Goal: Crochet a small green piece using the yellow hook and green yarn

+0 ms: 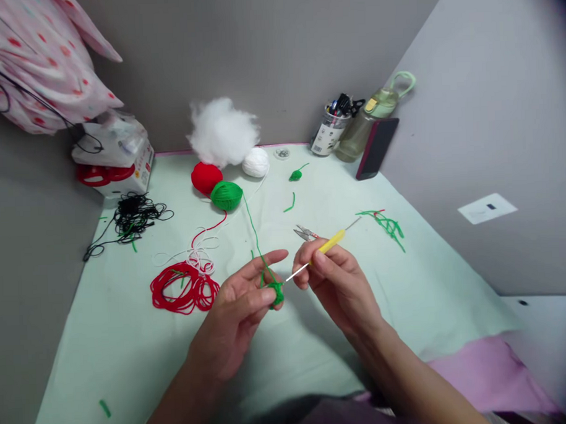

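My left hand pinches a small green crochet piece between thumb and fingers, its index finger stretched out. A strand of green yarn runs from the green yarn ball down over that hand to the piece. In my right hand is a crochet hook with a yellow handle, held like a pen. Its lower metal tip points at the green piece, close to its right edge; whether it touches cannot be told. Small scissors lie just behind the right hand, their handles partly hidden.
A red yarn ball, white yarn ball and white stuffing sit at the back. Red yarn loops and tangled black yarn lie left. A pen cup, bottle and phone stand back right. Green scraps lie right.
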The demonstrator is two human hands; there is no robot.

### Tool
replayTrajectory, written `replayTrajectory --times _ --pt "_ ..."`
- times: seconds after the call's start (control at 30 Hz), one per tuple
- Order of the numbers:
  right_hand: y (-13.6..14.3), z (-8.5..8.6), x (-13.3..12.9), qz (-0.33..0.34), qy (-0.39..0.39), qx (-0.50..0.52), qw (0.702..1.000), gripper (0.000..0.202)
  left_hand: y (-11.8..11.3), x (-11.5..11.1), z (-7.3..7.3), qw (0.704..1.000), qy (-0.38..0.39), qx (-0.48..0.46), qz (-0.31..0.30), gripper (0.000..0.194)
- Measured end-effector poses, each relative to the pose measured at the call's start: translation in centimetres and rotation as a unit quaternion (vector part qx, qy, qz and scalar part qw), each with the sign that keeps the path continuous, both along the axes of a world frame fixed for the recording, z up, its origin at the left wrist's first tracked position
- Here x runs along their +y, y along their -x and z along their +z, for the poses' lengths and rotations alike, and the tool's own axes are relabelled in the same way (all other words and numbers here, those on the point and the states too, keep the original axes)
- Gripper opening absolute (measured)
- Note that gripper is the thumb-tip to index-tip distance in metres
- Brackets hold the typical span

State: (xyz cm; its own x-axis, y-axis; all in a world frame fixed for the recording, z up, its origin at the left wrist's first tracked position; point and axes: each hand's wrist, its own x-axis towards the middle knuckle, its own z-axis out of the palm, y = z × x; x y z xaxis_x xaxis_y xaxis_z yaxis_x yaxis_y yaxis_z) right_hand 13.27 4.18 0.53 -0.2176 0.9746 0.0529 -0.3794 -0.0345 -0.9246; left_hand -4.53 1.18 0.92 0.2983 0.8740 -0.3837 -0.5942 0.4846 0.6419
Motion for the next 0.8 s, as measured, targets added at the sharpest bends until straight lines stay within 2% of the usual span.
replayTrajectory --times 0.13,0.27,0.33,0.4,0.47,0.5,0.57,0.63,0.67,0.73,0.8 --pt "0.6 -0.5 -0.3 -0.024 -0.069 -0.048 0.996 0.017 -0.9 -0.1 -0.1 0.993 -0.034 0.081 0.079 0.048" --pt "1.1 -1.1 -0.9 -0.071 -0.156 -0.141 0.975 0.017 -1.6 -0.2 -0.1 0.986 -0.042 0.120 0.110 0.042" --pt "1.2 -1.1 -1.3 -0.096 -0.226 -0.210 0.946 0.018 -1.8 -0.2 -0.1 0.983 -0.034 0.120 0.134 0.042" --pt "1.1 -1.1 -1.6 -0.118 -0.320 -0.296 0.892 0.024 -1.7 -0.1 -0.2 0.985 -0.012 0.097 0.145 0.047" --pt "0.9 -1.0 -1.7 -0.131 -0.381 -0.336 0.852 0.031 -1.5 0.0 -0.3 0.992 0.022 0.048 0.113 0.050" --pt "0.8 -0.8 -1.7 -0.134 -0.381 -0.330 0.853 0.032 -1.3 0.1 -0.4 0.995 0.040 0.022 0.089 0.048" --pt "0.7 -0.5 -1.4 -0.132 -0.330 -0.278 0.892 0.027 -1.1 0.2 -0.3 0.996 0.053 -0.010 0.075 0.041" --pt "0.8 -0.3 -1.0 -0.126 -0.261 -0.219 0.932 0.022 -1.2 0.2 -0.2 0.992 0.034 0.007 0.120 0.040" --pt "0.9 -0.2 -0.9 -0.122 -0.247 -0.205 0.939 0.020 -1.3 0.2 -0.1 0.988 0.020 0.026 0.149 0.042" --pt "1.1 -0.4 -0.9 -0.119 -0.270 -0.239 0.925 0.021 -1.6 0.0 -0.1 0.984 0.006 0.044 0.171 0.049" --pt "1.1 -0.7 -1.2 -0.127 -0.338 -0.302 0.882 0.028 -1.7 -0.1 -0.2 0.991 0.026 0.017 0.129 0.048"
